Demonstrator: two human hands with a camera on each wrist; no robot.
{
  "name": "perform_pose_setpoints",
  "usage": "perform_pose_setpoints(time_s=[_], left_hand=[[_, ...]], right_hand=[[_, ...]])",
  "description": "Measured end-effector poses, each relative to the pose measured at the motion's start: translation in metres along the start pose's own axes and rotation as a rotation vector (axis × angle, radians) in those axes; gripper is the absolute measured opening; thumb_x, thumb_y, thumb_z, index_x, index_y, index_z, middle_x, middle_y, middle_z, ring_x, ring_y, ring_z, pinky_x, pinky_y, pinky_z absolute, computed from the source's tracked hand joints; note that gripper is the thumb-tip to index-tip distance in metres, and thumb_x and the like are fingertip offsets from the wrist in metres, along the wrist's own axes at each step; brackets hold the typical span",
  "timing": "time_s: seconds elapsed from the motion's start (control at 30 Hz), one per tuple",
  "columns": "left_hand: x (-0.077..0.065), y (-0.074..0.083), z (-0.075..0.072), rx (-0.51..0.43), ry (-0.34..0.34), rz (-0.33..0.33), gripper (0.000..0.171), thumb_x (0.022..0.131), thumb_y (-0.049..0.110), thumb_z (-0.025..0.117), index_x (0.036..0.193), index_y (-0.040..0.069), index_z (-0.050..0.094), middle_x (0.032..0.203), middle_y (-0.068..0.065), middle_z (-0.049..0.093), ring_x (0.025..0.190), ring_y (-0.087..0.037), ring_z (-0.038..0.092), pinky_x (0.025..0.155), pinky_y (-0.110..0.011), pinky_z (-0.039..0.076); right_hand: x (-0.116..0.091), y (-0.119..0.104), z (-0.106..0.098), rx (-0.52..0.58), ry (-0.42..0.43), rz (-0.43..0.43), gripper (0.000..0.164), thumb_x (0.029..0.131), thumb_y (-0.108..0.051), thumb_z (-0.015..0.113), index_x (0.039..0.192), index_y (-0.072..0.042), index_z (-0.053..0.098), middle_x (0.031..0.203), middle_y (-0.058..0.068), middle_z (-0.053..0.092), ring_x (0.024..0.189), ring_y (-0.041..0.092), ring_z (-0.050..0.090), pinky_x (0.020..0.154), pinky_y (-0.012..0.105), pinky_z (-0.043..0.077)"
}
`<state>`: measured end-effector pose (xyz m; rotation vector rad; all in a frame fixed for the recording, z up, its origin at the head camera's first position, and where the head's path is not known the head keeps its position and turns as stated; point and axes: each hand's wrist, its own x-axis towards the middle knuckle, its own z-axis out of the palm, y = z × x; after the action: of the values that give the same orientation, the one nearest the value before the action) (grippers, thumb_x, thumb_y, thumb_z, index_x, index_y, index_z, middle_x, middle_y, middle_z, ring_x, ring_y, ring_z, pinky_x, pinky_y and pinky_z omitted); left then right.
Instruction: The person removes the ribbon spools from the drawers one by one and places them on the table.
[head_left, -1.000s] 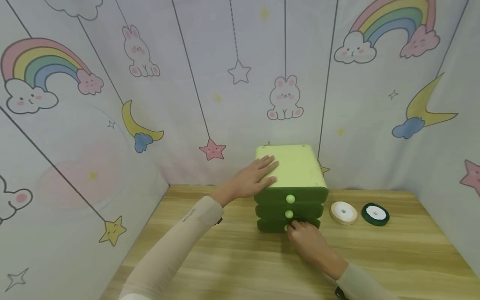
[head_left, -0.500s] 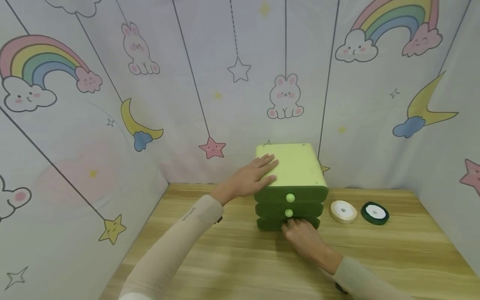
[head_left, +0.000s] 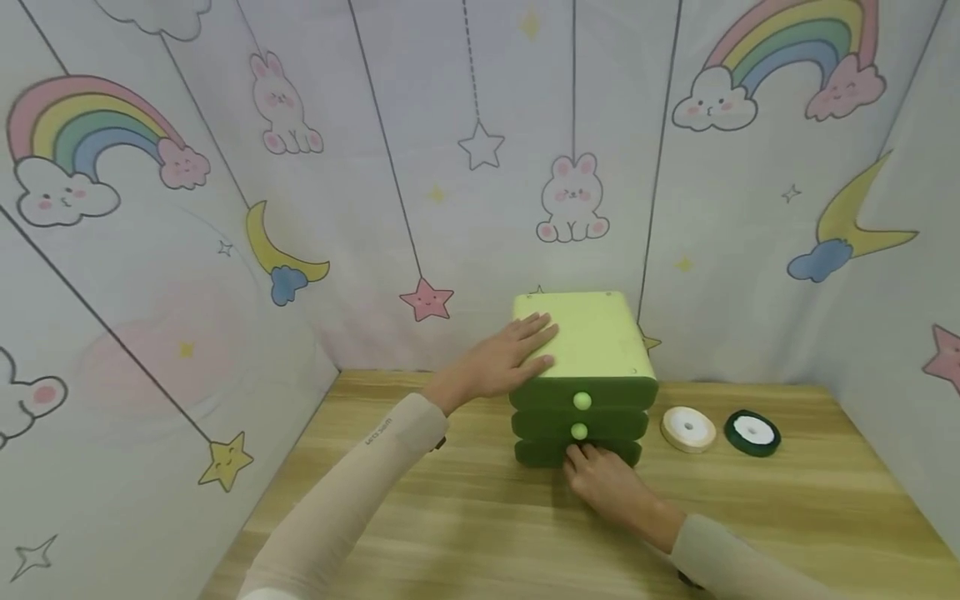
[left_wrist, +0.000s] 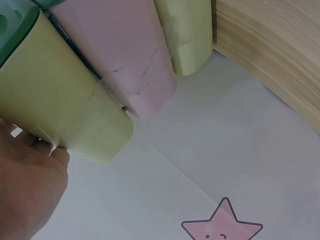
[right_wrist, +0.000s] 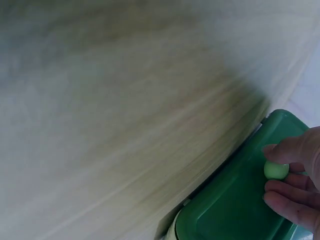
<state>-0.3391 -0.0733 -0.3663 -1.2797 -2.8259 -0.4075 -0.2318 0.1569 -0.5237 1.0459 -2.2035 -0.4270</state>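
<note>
A small three-drawer cabinet point(head_left: 588, 329) stands on the table, with a pale yellow-green top and dark green drawer fronts. My left hand point(head_left: 498, 358) lies with straight fingers on the left part of its top. Seen from the left wrist, that hand point(left_wrist: 32, 182) is beside the top yellow tier point(left_wrist: 75, 100), above a pink tier point(left_wrist: 125, 55). My right hand point(head_left: 611, 483) is at the bottom drawer point(head_left: 536, 454), which looks closed. In the right wrist view, its thumb and fingers pinch the round light green knob point(right_wrist: 276, 170) on the green drawer front point(right_wrist: 230, 215).
Right of the cabinet lie two ribbon spools, one cream point(head_left: 688, 430) and one dark green point(head_left: 753, 433). The wood-grain table point(head_left: 420, 517) meets a white printed backdrop point(head_left: 480, 225) behind the cabinet and at both sides.
My right hand has shifted slightly left over the bottom knob, which it now hides in the head view. The left hand and the cabinet have stayed in place.
</note>
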Motion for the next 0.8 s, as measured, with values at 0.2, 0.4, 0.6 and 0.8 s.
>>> perform_pose_setpoints(time_s=[0.2,0.4,0.6,0.8], left_hand=[[0.002,0.001,0.001,0.007,0.015,0.004,0.068,0.112,0.055,0.033,0.170,0.022,0.019,0.179,-0.001,0.011,0.168,-0.019,0.005,0.138,-0.036,0.007],[0.002,0.001,0.002,0.014,0.019,0.005,0.067,0.112,0.054,0.034,0.170,0.022,0.021,0.179,-0.001,0.012,0.168,-0.019,0.007,0.138,-0.036,0.008],[0.001,0.002,0.004,0.004,0.011,0.012,0.068,0.112,0.055,0.033,0.170,0.022,0.019,0.179,-0.001,0.011,0.168,-0.019,0.006,0.138,-0.035,0.008],[0.002,0.002,0.004,0.013,0.014,0.017,0.068,0.112,0.055,0.033,0.170,0.021,0.018,0.179,-0.002,0.010,0.168,-0.020,0.005,0.138,-0.036,0.007]], right_hand=[[0.000,0.003,0.003,-0.016,0.053,-0.031,0.027,0.073,-0.008,0.094,0.089,-0.006,0.073,0.096,0.007,0.067,0.073,0.017,0.063,0.058,0.025,0.055],[-0.001,0.004,0.005,-0.015,0.065,-0.051,0.024,0.076,-0.009,0.093,0.088,-0.006,0.073,0.094,0.007,0.066,0.072,0.015,0.063,0.059,0.024,0.056],[-0.004,0.002,0.002,0.023,0.056,-0.038,0.022,0.074,-0.006,0.091,0.088,-0.004,0.074,0.094,0.009,0.066,0.072,0.017,0.063,0.058,0.026,0.056],[-0.006,-0.002,-0.006,0.054,0.070,-0.051,0.018,0.075,-0.003,0.087,0.090,-0.003,0.075,0.095,0.010,0.068,0.074,0.018,0.066,0.063,0.027,0.060]])
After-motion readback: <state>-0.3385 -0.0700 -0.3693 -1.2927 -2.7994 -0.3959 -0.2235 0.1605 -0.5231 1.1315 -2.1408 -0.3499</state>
